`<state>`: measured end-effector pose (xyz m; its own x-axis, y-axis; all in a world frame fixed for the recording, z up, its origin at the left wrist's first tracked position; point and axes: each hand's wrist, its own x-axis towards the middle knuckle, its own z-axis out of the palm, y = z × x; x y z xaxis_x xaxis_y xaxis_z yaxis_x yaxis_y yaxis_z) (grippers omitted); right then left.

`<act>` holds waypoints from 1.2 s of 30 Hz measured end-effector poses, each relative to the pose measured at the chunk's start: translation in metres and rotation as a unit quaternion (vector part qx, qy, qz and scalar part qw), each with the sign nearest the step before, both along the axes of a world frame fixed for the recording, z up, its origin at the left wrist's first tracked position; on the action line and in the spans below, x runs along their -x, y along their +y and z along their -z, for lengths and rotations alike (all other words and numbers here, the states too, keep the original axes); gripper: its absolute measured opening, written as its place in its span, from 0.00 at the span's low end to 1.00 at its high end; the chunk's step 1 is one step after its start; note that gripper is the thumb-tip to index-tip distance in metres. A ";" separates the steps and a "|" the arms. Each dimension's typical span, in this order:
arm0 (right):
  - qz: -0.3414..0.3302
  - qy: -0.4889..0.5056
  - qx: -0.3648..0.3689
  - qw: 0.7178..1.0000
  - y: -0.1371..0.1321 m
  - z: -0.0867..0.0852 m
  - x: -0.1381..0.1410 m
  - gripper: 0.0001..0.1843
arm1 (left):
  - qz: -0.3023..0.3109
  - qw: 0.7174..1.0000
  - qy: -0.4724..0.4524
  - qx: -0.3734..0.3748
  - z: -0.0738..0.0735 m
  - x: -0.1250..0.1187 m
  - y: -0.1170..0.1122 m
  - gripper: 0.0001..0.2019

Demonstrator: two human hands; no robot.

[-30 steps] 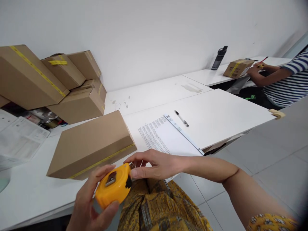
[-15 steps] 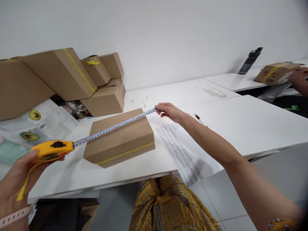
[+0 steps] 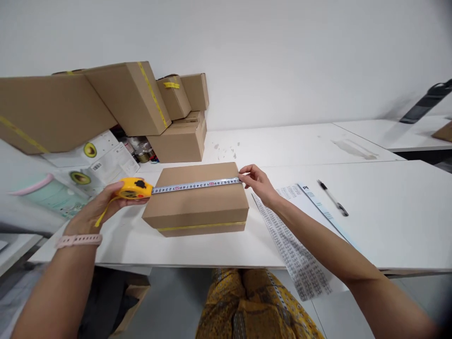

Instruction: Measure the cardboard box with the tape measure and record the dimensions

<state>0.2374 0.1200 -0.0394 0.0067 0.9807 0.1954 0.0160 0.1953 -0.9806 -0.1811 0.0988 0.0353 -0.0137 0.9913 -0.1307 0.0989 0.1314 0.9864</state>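
A closed cardboard box (image 3: 197, 202) with a yellow strip along its front side lies on the white table. Across its top runs the drawn-out metal blade of a yellow tape measure (image 3: 136, 188). My left hand (image 3: 112, 200) grips the tape measure's case just off the box's left edge, and a yellow wrist strap dangles from it. At the box's right edge, my right hand (image 3: 257, 183) pinches the free end of the blade between thumb and fingers. Beneath my right forearm lie printed sheets (image 3: 289, 240), partly hidden by it.
Several cardboard boxes (image 3: 123, 94) are stacked at the back left, beside white packages with avocado pictures (image 3: 106, 157). A mint-green bag (image 3: 52, 193) stands far left. On the right lie a pen (image 3: 332, 197) and, farther back, a dark bottle (image 3: 425, 101).
Both hands have brought the tape measure down, so the blade now lies nearly level along the box top. The view has shifted, and the other person's hand at right is out of sight.
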 end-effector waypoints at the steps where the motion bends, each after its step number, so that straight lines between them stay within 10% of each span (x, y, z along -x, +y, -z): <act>1: 0.008 -0.003 0.005 1.000 -0.002 0.000 0.002 0.16 | 0.006 1.000 -0.011 -0.002 0.001 -0.006 0.004 0.24; 15: 0.064 0.065 0.072 0.993 -0.001 0.002 -0.037 0.18 | 0.173 0.982 -0.063 -0.053 0.023 -0.055 0.036 0.29; 36: 0.064 0.054 0.049 0.995 -0.003 0.004 -0.033 0.14 | 0.154 0.988 -0.023 -0.007 0.020 -0.021 0.071 0.20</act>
